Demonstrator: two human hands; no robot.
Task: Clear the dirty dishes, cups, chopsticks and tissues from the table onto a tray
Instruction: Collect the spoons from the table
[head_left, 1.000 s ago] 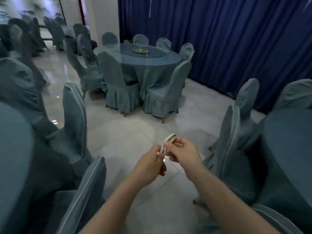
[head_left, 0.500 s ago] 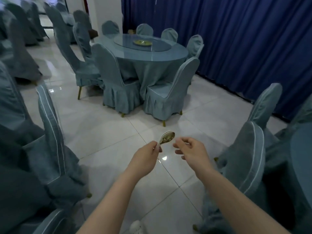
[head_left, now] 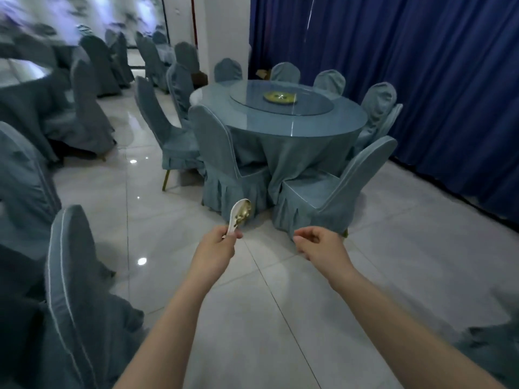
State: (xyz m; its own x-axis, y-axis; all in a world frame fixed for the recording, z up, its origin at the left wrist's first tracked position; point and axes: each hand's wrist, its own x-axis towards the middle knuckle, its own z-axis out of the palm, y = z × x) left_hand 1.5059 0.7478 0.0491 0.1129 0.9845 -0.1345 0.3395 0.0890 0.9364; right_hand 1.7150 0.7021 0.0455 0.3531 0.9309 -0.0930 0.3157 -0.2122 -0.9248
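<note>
My left hand (head_left: 216, 249) grips the handle of a white ceramic spoon (head_left: 238, 214) with brownish food residue in its bowl, held upright over the tiled floor. My right hand (head_left: 320, 244) hangs a little to the right of it, fingers loosely curled and holding nothing. No tray, dishes, cups, chopsticks or tissues show in this view.
A round table (head_left: 323, 127) with a glass turntable and a gold centrepiece (head_left: 280, 97) stands ahead, ringed by blue-covered chairs (head_left: 222, 153). More covered chairs (head_left: 70, 276) crowd the left side. A blue curtain (head_left: 421, 66) lines the right wall. Open tiled floor (head_left: 280, 304) lies between.
My hands have parted: the right hand let go of the spoon and drew away to the right. The left hand keeps the spoon. The view swung toward the round table.
</note>
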